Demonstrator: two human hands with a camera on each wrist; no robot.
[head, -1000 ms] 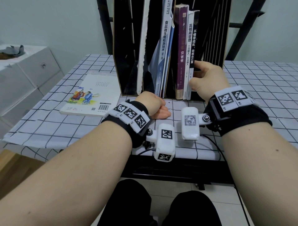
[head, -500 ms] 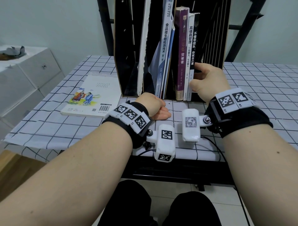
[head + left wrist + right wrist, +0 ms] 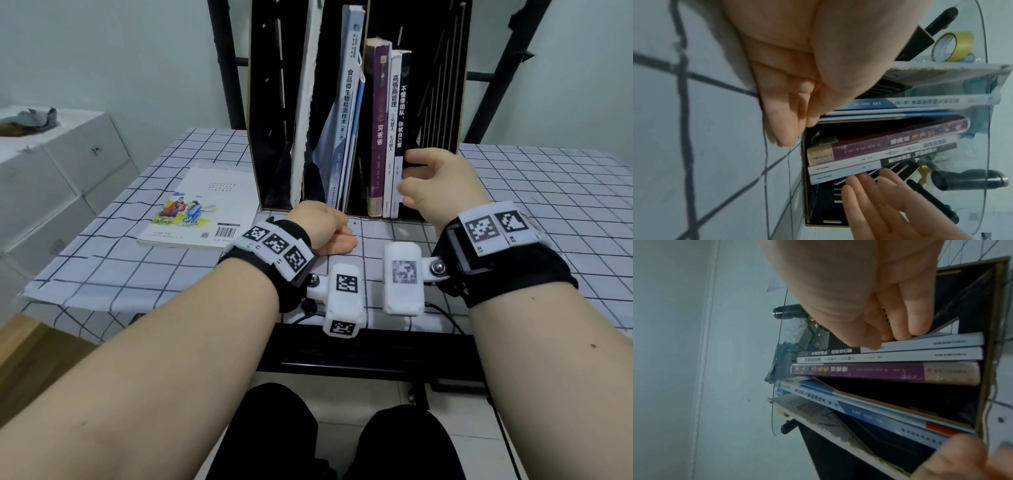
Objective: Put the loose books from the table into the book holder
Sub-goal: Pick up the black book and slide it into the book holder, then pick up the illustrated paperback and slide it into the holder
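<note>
- One loose book (image 3: 200,209) still flat on the checked table (image 3: 548,192), left-centre of frame, beside the book holder (image 3: 263,113). One insertion left, I'd say.
- Left hand (image 3: 320,226) unchanged: loosely curled fist resting on the cloth at the holder's foot, holding nothing.
- Holder, upper centre: white-edged book (image 3: 305,102) in the left slot, blue-white book (image 3: 346,113) mid, then purple book (image 3: 376,120), white book (image 3: 394,130), black-spine book (image 3: 405,102) in the right slot.
- Right hand (image 3: 438,185) has loosened since a second ago; thumb and fingers now spread against the black-spine book. That book looks seated.
</note>
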